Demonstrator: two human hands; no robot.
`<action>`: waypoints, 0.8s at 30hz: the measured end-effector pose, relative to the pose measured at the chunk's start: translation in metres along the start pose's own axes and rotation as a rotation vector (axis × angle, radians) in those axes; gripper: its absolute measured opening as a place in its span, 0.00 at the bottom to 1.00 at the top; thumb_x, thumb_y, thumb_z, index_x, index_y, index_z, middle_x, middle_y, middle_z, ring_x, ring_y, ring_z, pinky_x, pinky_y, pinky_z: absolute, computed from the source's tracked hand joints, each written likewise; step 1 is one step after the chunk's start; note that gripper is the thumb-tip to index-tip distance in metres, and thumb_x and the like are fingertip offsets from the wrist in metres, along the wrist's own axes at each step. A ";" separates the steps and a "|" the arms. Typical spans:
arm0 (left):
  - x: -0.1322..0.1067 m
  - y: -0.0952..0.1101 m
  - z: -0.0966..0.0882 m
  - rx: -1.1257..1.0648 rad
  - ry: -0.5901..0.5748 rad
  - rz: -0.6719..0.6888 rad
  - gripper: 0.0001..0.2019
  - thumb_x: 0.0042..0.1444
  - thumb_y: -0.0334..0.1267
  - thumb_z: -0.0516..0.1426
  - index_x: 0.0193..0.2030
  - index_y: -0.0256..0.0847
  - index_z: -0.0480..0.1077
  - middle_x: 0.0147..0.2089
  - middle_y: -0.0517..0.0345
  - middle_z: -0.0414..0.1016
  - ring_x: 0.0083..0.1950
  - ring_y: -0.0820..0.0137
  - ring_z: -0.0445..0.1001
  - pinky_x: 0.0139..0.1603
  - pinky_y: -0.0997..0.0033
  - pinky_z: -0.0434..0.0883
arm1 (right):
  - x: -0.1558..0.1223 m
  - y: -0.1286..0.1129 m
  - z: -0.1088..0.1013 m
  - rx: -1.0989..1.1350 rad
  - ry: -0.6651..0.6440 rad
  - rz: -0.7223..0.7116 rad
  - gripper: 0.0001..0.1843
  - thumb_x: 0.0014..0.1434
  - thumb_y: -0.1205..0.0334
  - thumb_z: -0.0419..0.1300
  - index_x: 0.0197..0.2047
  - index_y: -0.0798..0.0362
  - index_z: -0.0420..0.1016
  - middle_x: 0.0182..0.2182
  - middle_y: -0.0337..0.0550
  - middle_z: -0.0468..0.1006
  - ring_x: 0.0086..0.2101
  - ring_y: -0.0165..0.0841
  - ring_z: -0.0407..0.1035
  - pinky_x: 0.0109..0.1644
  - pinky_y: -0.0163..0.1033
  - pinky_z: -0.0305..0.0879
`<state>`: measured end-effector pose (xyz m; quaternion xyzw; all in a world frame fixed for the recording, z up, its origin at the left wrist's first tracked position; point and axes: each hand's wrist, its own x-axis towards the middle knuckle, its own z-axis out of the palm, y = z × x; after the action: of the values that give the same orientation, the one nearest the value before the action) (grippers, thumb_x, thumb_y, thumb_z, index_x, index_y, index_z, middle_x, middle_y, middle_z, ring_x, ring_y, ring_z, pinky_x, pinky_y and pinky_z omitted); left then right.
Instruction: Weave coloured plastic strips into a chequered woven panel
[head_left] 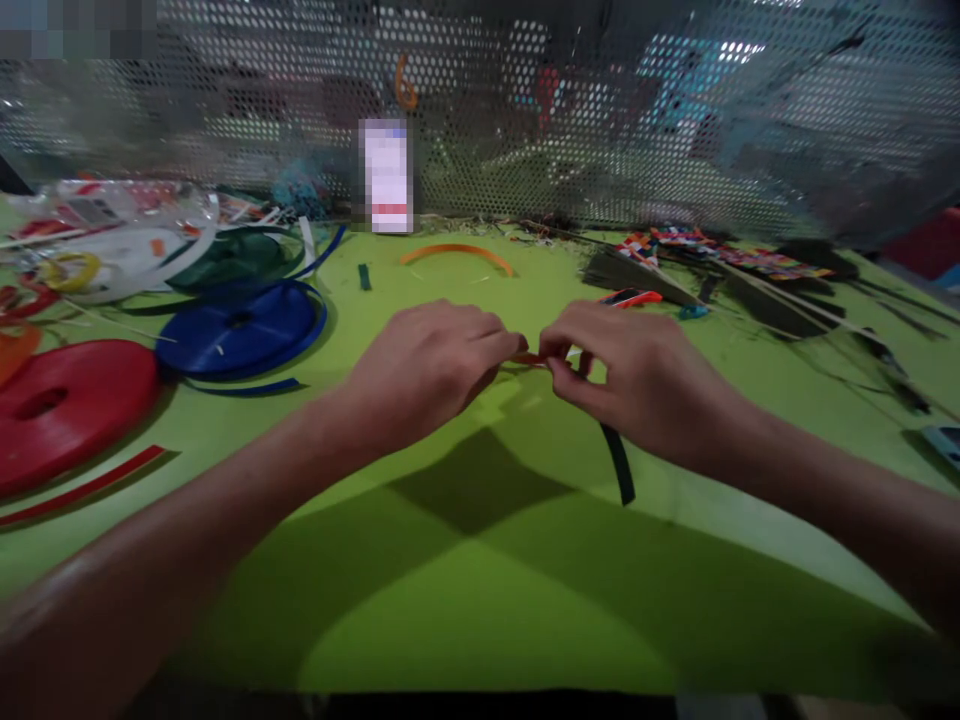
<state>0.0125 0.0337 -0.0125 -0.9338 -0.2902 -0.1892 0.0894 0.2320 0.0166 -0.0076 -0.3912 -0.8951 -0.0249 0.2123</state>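
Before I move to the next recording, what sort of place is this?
Likely a craft workbench: a red roll and a blue roll lie on a green tabletop, with a loose orange strip near the perforated panel at the back.

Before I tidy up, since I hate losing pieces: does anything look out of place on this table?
Mostly just untidy: a short green scrap and a curved orange strip lie loose on the table, apart from the blue roll and red roll. No damage stands out.
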 end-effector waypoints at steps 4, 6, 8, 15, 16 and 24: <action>0.004 -0.004 -0.020 -0.103 0.049 -0.077 0.13 0.67 0.36 0.52 0.34 0.38 0.75 0.31 0.58 0.75 0.33 0.70 0.74 0.33 0.72 0.61 | 0.019 -0.004 -0.022 0.023 -0.025 -0.032 0.05 0.59 0.67 0.57 0.32 0.53 0.73 0.29 0.41 0.76 0.29 0.32 0.68 0.34 0.37 0.57; 0.004 -0.007 -0.025 -0.141 0.059 -0.095 0.15 0.67 0.39 0.52 0.31 0.39 0.75 0.28 0.60 0.73 0.30 0.72 0.72 0.32 0.73 0.60 | 0.025 -0.007 -0.025 -0.015 -0.029 -0.044 0.06 0.59 0.67 0.57 0.31 0.52 0.73 0.28 0.40 0.76 0.28 0.31 0.67 0.33 0.37 0.56; 0.004 -0.009 -0.027 -0.180 0.054 -0.095 0.16 0.67 0.41 0.53 0.32 0.39 0.76 0.28 0.60 0.73 0.30 0.72 0.72 0.32 0.73 0.60 | 0.028 -0.009 -0.024 -0.041 -0.025 -0.041 0.07 0.61 0.67 0.56 0.31 0.52 0.74 0.28 0.40 0.76 0.28 0.31 0.67 0.33 0.37 0.56; -0.002 -0.009 -0.025 -0.271 0.087 -0.113 0.10 0.63 0.42 0.61 0.34 0.40 0.79 0.26 0.65 0.75 0.28 0.75 0.71 0.31 0.76 0.60 | 0.034 -0.011 -0.026 0.050 -0.086 0.005 0.08 0.61 0.67 0.58 0.30 0.53 0.74 0.27 0.39 0.76 0.28 0.31 0.68 0.33 0.37 0.57; -0.002 -0.008 -0.025 -0.285 0.103 -0.114 0.08 0.62 0.40 0.62 0.35 0.41 0.80 0.27 0.65 0.76 0.28 0.75 0.72 0.31 0.76 0.60 | 0.035 -0.011 -0.027 0.069 -0.100 0.006 0.08 0.61 0.67 0.58 0.29 0.53 0.74 0.26 0.39 0.76 0.28 0.31 0.68 0.33 0.37 0.57; -0.006 -0.009 -0.024 -0.364 0.143 -0.063 0.06 0.61 0.35 0.62 0.39 0.39 0.82 0.27 0.62 0.78 0.28 0.74 0.73 0.30 0.75 0.63 | 0.038 -0.010 -0.028 0.113 -0.146 -0.018 0.08 0.62 0.66 0.58 0.29 0.53 0.72 0.26 0.38 0.75 0.28 0.29 0.67 0.33 0.37 0.57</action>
<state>-0.0045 0.0316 0.0077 -0.9092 -0.2732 -0.3070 -0.0667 0.2116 0.0304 0.0340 -0.3712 -0.9118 0.0523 0.1678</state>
